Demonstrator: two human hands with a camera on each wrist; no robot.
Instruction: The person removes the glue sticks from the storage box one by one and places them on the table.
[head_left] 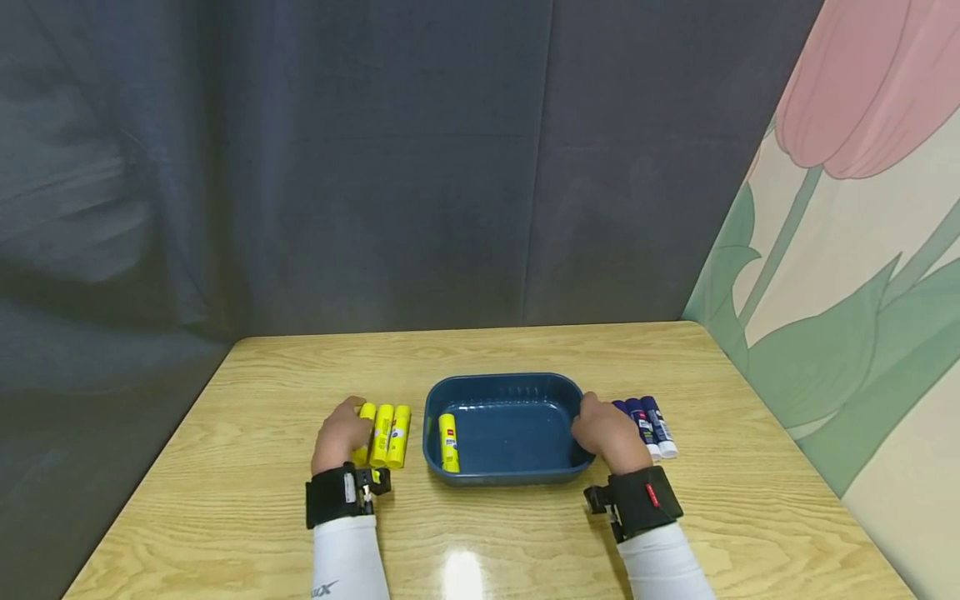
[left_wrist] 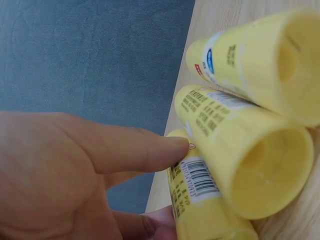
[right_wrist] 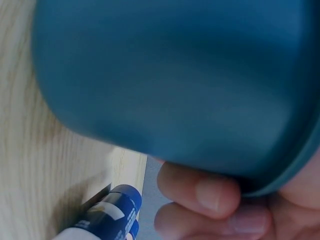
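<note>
My left hand (head_left: 343,433) pinches the leftmost yellow glue stick (left_wrist: 196,182) between thumb and fingers, the thumb across its barcode side. Two more yellow glue sticks (head_left: 399,435) lie right beside it on the table. With its fingers curled under the rim, my right hand (head_left: 609,433) grips the right end of a dark blue rectangular tray (head_left: 510,437). Inside the tray, along its left wall, lies one yellow glue stick (head_left: 448,443). In the right wrist view the tray's outer wall fills most of the picture, and the fingers (right_wrist: 200,192) hold its edge.
Several dark blue glue sticks (head_left: 660,427) with white ends lie in a row right of the tray, partly behind my right hand. The wooden table (head_left: 525,533) ends at a grey curtain (head_left: 390,208) at the back. A flower-painted wall (head_left: 862,292) borders the right side.
</note>
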